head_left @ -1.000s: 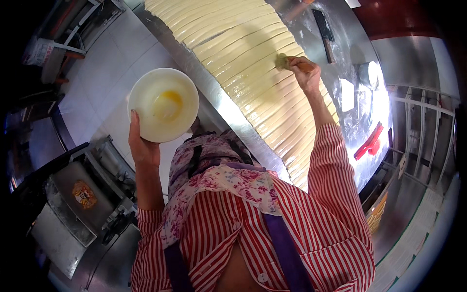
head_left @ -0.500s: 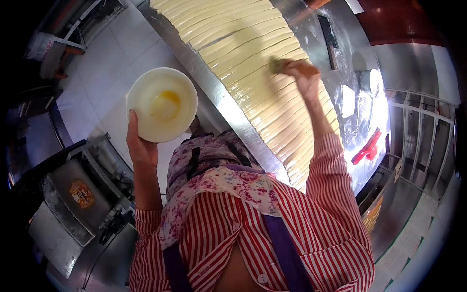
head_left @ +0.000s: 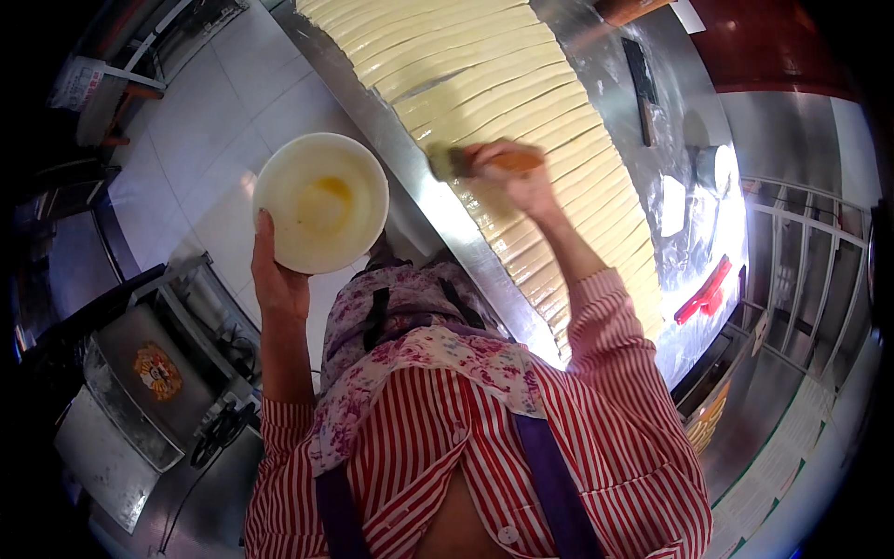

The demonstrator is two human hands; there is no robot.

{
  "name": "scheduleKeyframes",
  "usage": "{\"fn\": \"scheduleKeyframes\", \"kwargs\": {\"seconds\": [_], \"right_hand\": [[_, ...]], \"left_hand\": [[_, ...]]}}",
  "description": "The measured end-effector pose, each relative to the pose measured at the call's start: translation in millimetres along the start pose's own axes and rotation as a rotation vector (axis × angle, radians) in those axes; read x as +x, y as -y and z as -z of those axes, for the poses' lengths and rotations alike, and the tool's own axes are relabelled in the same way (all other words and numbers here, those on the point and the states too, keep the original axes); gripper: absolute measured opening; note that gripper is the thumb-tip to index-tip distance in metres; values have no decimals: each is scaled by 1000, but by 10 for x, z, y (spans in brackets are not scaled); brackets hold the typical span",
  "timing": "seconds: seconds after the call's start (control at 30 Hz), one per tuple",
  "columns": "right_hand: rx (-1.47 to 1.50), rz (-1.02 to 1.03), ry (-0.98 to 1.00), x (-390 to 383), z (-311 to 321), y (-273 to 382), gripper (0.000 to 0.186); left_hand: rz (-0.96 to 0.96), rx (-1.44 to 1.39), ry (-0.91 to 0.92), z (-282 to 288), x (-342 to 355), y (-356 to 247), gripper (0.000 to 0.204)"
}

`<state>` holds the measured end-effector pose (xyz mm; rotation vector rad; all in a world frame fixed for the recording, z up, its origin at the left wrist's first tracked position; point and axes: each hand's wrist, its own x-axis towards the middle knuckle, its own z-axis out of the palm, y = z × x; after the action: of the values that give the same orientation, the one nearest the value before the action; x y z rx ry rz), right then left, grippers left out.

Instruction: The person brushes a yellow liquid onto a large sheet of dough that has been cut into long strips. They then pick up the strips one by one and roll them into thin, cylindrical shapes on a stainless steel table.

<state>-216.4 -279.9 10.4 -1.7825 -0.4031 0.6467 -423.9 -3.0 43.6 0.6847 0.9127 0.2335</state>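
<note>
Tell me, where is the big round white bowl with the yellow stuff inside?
In the head view, the round white bowl sits upper left, held from below by the left hand, beside the steel table's edge.

1. Left hand (head_left: 277, 279) holds bowl (head_left: 321, 202) left of table (head_left: 400, 149).
2. Right hand (head_left: 521, 182) holds brush (head_left: 466, 160) on dough strips (head_left: 521, 84).
3. Scraper (head_left: 640, 88) lies right of strips.

Bright overhead light washes my counter (head_left: 670, 214), throwing white glare off the metal at the right of the frame. My brush (head_left: 456, 160) is smeared by motion blur. Fisheye bending curves every straight edge, and the corners fall into black vignette; the left side sits dim.
</note>
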Motion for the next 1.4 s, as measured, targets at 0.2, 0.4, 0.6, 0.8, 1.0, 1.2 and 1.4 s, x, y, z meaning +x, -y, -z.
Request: {"fn": "scheduleKeyframes", "kwargs": {"seconds": [0.2, 0.4, 0.6, 0.8, 1.0, 1.2, 1.4], "right_hand": [[-217, 146, -303, 429, 1109, -500, 7], [-352, 165, -398, 699, 714, 73, 7], [-109, -62, -50, 721, -36, -247, 4], [-746, 62, -500, 1059, 1036, -102, 7], [-123, -115, -98, 1095, -281, 114, 7], [-119, 27, -312, 1392, 557, -529, 9], [-360, 91, -525, 1686, 204, -70, 11]], "left_hand": [[-21, -1, -34, 64, 102, -194, 51], [-33, -40, -6, 224, 339, -371, 55], [5, -15, -52, 253, 566, -503, 56], [16, -27, -75, 305, 720, -694, 57], [62, -25, -84, 388, 973, -837, 58], [32, -18, -78, 511, 1103, -1087, 58], [55, -13, -89, 541, 1301, -1210, 58]]}}
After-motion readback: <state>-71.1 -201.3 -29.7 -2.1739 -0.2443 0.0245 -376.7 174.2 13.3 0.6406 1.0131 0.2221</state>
